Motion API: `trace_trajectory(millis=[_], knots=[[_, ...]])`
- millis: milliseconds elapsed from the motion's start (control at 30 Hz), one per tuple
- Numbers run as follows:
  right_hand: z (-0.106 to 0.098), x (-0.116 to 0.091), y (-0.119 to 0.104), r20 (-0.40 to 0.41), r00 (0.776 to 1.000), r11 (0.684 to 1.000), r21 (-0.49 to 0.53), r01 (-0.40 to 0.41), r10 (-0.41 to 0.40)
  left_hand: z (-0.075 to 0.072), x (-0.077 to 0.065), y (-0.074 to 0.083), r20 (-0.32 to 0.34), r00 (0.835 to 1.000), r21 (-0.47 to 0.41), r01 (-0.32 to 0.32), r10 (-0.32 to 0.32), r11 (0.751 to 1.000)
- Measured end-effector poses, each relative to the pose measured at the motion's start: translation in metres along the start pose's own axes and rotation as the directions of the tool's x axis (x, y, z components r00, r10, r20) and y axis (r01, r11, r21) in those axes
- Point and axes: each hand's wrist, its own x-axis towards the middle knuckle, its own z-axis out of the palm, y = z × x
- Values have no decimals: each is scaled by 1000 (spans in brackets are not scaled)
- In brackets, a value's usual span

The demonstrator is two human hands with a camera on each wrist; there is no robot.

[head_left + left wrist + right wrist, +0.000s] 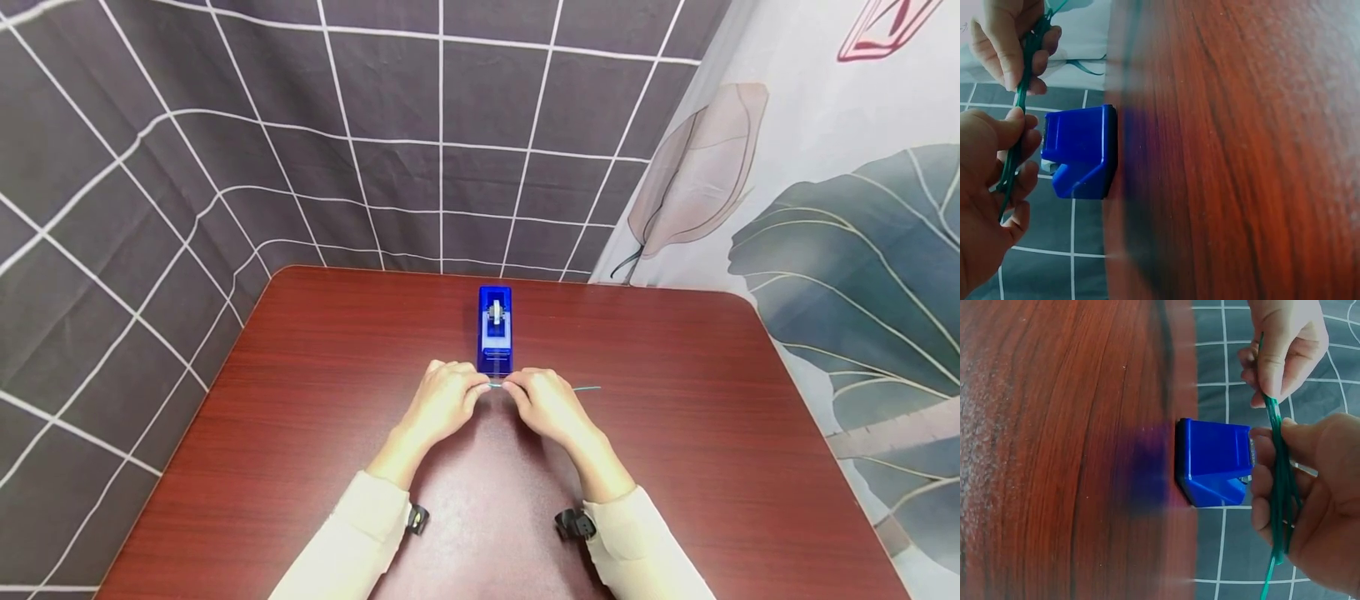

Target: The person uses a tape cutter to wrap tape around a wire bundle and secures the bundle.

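Observation:
A thin bundle of green strands (1280, 481) is stretched between the two hands. My left hand (444, 398) pinches one end between thumb and fingers; my right hand (550, 402) pinches it a short way along. Between the two grips, a short section of the bundle (496, 385) shows, with a pale shine on it in the right wrist view. A loose green tip sticks out past the right hand. Just beyond the fingertips stands a blue tape dispenser (495, 333), with a small roll inside. Both hands are raised over the table in the wrist views.
The red-brown wooden table (330, 333) has rounded far corners. Behind it and on the left hangs a dark grey curtain (390, 175) with a white grid; a white leaf-patterned curtain (810, 333) hangs on the right. Black straps with cameras (575, 524) sit on both wrists.

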Motion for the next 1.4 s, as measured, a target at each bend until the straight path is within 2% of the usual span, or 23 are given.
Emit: trace_trajectory(millis=[167,267,433,633,800,900,1100,1267,1400], knots=[[2,-1,2,-45,998,999,-13,46,-47,0,0,0,-27,1000,5,12,-12,1000],[2,0,3,-60,996,998,-11,61,-62,0,0,0,-21,999,0,30,-30,1000],[2,0,4,-68,996,998,-9,64,-64,1,0,0,12,999,-5,48,-48,999],[2,-1,4,-85,995,998,6,55,-54,2,0,0,-9,999,-14,49,-49,999],[3,-1,5,-102,992,997,16,71,-69,-1,1,1,-30,998,21,61,-60,998],[3,-1,5,-106,992,997,19,72,-70,-3,2,2,-17,997,37,81,-80,996],[3,0,4,-87,994,998,13,60,-59,-2,1,1,23,994,-8,108,-107,994],[3,1,4,-74,994,996,-6,84,-85,0,0,0,6,994,-39,113,-112,993],[4,1,5,-95,989,994,-15,112,-113,-3,1,0,7,993,-35,119,-119,992]])
